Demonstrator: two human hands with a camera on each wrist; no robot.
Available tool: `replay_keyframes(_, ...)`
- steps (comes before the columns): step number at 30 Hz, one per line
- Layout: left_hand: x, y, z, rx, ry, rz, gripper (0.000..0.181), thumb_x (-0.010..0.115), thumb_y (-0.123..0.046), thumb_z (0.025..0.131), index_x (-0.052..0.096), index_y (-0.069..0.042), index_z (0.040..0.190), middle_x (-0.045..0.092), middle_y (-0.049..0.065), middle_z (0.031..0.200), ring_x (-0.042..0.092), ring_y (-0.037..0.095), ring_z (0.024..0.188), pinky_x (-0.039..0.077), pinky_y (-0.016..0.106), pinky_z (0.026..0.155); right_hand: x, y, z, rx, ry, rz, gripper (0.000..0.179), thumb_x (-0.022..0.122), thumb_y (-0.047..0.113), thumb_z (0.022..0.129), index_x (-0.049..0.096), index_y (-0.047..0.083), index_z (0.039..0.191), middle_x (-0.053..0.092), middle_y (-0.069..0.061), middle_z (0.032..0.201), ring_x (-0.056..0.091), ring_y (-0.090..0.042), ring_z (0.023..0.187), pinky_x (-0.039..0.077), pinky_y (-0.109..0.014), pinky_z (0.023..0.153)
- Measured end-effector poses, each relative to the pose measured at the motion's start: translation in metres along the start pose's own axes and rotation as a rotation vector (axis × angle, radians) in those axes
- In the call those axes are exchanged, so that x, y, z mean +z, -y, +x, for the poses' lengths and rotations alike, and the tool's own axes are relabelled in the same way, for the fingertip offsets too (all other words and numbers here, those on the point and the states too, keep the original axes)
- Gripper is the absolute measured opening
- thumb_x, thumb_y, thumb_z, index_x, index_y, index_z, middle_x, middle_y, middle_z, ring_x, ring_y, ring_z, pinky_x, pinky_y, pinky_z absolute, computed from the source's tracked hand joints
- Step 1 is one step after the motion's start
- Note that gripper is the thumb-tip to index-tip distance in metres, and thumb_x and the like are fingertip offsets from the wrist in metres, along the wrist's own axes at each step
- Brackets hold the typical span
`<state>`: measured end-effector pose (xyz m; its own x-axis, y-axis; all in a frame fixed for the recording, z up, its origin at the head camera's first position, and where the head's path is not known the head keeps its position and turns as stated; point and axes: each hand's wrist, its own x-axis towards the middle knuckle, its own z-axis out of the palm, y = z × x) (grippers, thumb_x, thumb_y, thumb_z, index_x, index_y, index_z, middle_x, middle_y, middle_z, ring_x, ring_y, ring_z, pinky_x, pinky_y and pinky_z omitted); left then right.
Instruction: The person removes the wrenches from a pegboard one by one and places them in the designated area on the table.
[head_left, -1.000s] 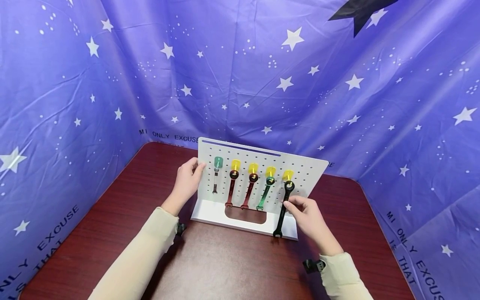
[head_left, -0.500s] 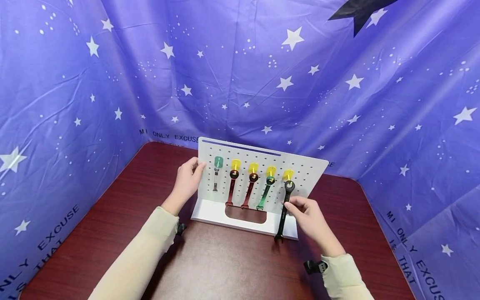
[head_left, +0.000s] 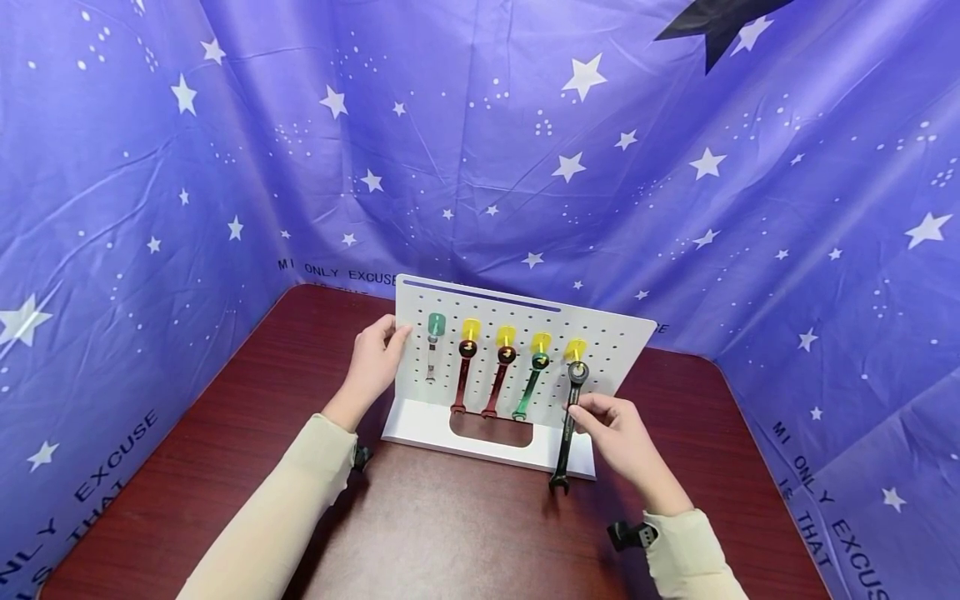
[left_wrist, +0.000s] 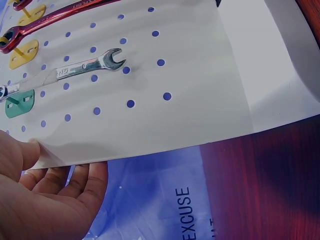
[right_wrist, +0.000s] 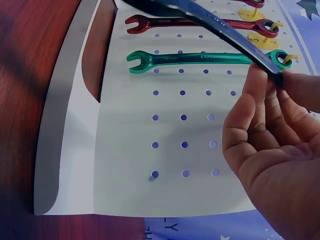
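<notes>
My right hand (head_left: 626, 446) pinches a black combination wrench (head_left: 567, 433) between thumb and fingers. Its ring end is at the rightmost yellow hook (head_left: 576, 348), and its open end tilts out from the board toward me. With thumb in front and fingers behind, my left hand (left_wrist: 55, 195) grips the left edge of the white pegboard (left_wrist: 190, 115). A silver wrench (left_wrist: 85, 68) hangs from a green hook (left_wrist: 20, 103) near that hand. Two red wrenches (head_left: 463, 379) and a green wrench (right_wrist: 200, 59) hang from yellow hooks in between.
The pegboard's white base (head_left: 420, 425), with a wide cutout, rests on a dark red-brown table (head_left: 480, 525). Purple-blue cloth with stars (head_left: 465, 167) surrounds the table at the back and sides.
The black wrench's open end has swung outward and slightly down, away from the board. My right hand has barely shifted, and my left hand keeps its place on the edge.
</notes>
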<state>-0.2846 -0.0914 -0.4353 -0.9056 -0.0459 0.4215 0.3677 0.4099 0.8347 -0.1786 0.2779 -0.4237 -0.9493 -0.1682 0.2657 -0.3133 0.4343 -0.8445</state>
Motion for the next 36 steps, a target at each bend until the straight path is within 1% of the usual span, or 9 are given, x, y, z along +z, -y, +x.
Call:
replay_keyframes(3,0.0,0.0002,0.0001,0.0,0.001,0.0,0.017,0.061,-0.015,0.104,0.067,0.0,0.103,0.073,0.016,0.094,0.065,0.026,0.071,0.051,0.039,0.061,-0.0011,-0.0054,0.0001,-0.014,0.003,0.014,0.009,0.065,0.001,0.099,0.073,-0.003,0.101,0.066,-0.009,0.078,0.061,-0.014,0.068,0.051,-0.025,0.063)
replay_keyframes(9,-0.0003,-0.0004,-0.0001,0.002,0.002,0.001,0.017,0.061,-0.015,0.104,0.066,0.0,0.102,0.073,0.017,0.094,0.066,0.027,0.072,0.05,0.04,0.061,-0.0029,-0.0073,-0.0004,-0.034,0.01,0.034,0.011,0.066,0.004,0.099,0.073,-0.004,0.103,0.067,-0.008,0.078,0.062,-0.016,0.068,0.052,-0.026,0.064)
replay_keyframes(16,-0.0003,-0.001,-0.0005,-0.004,0.009,-0.011,0.017,0.061,-0.016,0.104,0.066,0.0,0.103,0.073,0.018,0.096,0.067,0.028,0.074,0.052,0.041,0.062,-0.0038,-0.0061,-0.0011,-0.016,0.019,0.037,0.012,0.066,0.006,0.099,0.073,-0.004,0.101,0.067,-0.006,0.077,0.063,-0.017,0.068,0.052,-0.026,0.065)
replay_keyframes(20,0.0002,-0.0009,-0.0003,0.022,-0.007,0.0,0.015,0.061,-0.013,0.104,0.066,0.001,0.101,0.072,0.016,0.091,0.064,0.026,0.071,0.05,0.037,0.06,-0.0036,-0.0056,-0.0008,-0.007,0.014,0.045,0.01,0.067,0.006,0.099,0.073,-0.001,0.098,0.066,-0.006,0.075,0.063,-0.021,0.068,0.054,-0.027,0.066)
replay_keyframes(23,0.0008,-0.0002,0.0001,0.044,-0.022,0.013,0.014,0.062,-0.012,0.103,0.066,0.001,0.099,0.071,0.014,0.084,0.059,0.024,0.066,0.045,0.035,0.058,-0.0032,-0.0061,-0.0004,0.001,0.019,0.06,0.011,0.066,0.007,0.099,0.073,-0.001,0.099,0.068,-0.007,0.078,0.063,-0.019,0.069,0.055,-0.03,0.069)
replay_keyframes(25,0.0011,0.0005,0.0003,0.047,-0.026,0.015,0.014,0.062,-0.011,0.103,0.066,0.001,0.097,0.07,0.014,0.083,0.057,0.024,0.065,0.044,0.036,0.057,-0.0029,-0.0059,-0.0003,0.006,0.025,0.069,0.012,0.066,0.007,0.1,0.073,-0.002,0.1,0.069,-0.008,0.081,0.063,-0.016,0.071,0.056,-0.032,0.07)
replay_keyframes(29,0.0018,0.002,0.0004,0.04,-0.021,0.013,0.015,0.062,-0.012,0.103,0.066,0.0,0.098,0.071,0.013,0.085,0.059,0.023,0.066,0.046,0.037,0.057,-0.0027,-0.005,-0.0002,0.013,0.019,0.072,0.012,0.066,0.007,0.099,0.073,-0.003,0.1,0.068,-0.008,0.08,0.062,-0.012,0.071,0.056,-0.032,0.071)
replay_keyframes(32,0.0021,0.0021,0.0003,0.037,-0.021,0.01,0.015,0.062,-0.012,0.103,0.066,0.0,0.098,0.071,0.014,0.084,0.058,0.023,0.065,0.046,0.036,0.057,-0.0024,-0.0035,-0.0001,0.009,0.013,0.083,0.011,0.066,0.006,0.099,0.072,-0.004,0.099,0.066,-0.009,0.078,0.062,-0.013,0.07,0.057,-0.03,0.071)
replay_keyframes(36,0.0017,0.0011,0.0001,0.033,-0.022,0.015,0.015,0.062,-0.013,0.103,0.066,0.001,0.097,0.07,0.014,0.083,0.058,0.023,0.065,0.045,0.035,0.056,-0.0019,-0.0022,-0.0005,0.0,0.013,0.097,0.012,0.065,0.005,0.1,0.071,-0.005,0.099,0.066,-0.01,0.079,0.062,-0.013,0.07,0.057,-0.03,0.072)
